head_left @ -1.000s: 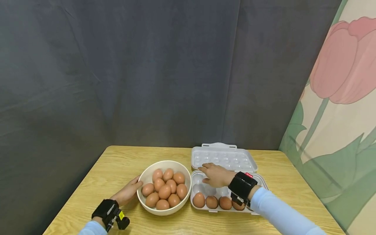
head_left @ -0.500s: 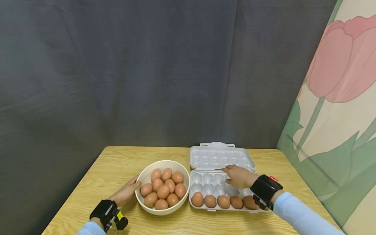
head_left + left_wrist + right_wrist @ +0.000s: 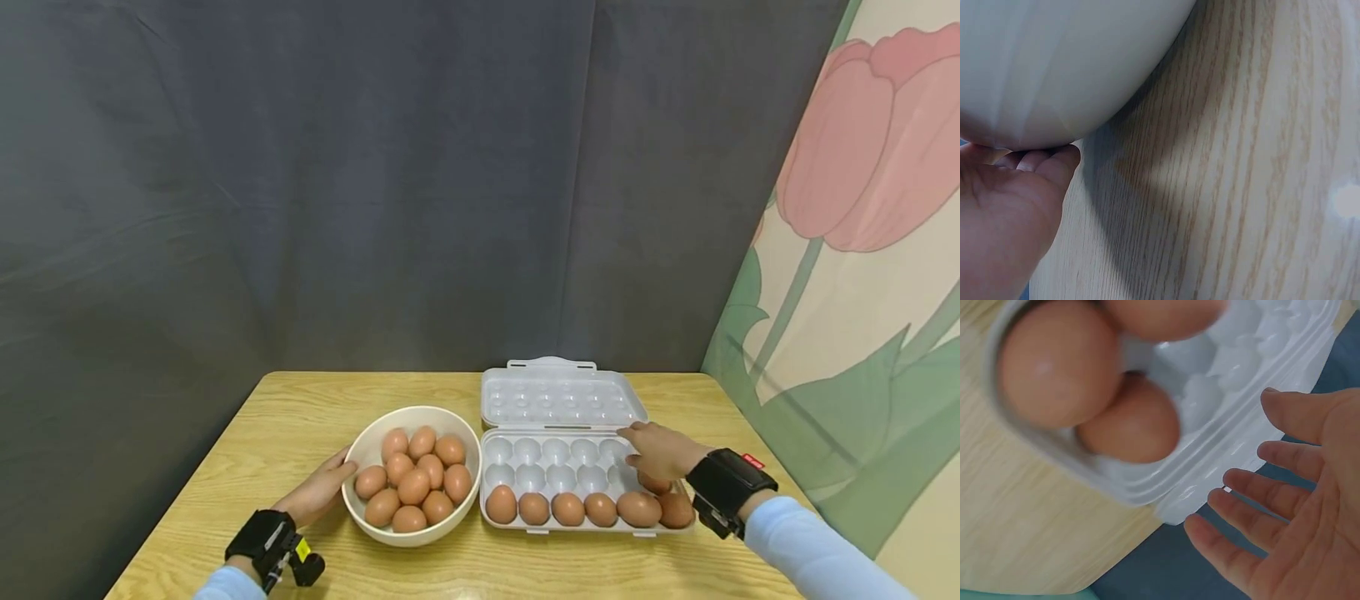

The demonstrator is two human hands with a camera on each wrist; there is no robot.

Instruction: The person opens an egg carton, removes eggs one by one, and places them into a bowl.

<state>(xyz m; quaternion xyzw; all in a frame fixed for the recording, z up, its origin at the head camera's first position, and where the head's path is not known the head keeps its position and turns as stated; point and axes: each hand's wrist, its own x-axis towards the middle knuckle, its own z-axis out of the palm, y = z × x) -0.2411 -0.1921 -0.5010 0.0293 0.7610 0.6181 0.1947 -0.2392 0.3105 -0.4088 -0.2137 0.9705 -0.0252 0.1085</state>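
Observation:
A cream bowl (image 3: pixel 366 518) heaped with brown eggs (image 3: pixel 414 487) stands left of the centre. At its left side my left hand (image 3: pixel 315 493) holds the bowl, thumb at the rim and fingers against the outer wall, as the left wrist view shows. My right hand (image 3: pixel 663 452) hovers over the right end of a white egg tray (image 3: pixel 560 477), fingers spread and holding nothing. Brown eggs (image 3: pixel 568 509) fill the tray's front row. One more egg (image 3: pixel 655 482) lies behind them at the right end, partly covered by my hand in the head view.
The tray's dimpled lid (image 3: pixel 562 398) lies folded back behind it. Both stand on a wooden table (image 3: pixel 300 417), with a dark grey curtain (image 3: pixel 337 192) behind and a tulip-patterned cloth (image 3: pixel 847 333) at the right. The bowl and tray sit side by side.
My right hand has moved rightward across the tray to its right end, uncovering hollows and front-row eggs. My left hand stays at the bowl. The head view has shifted slightly.

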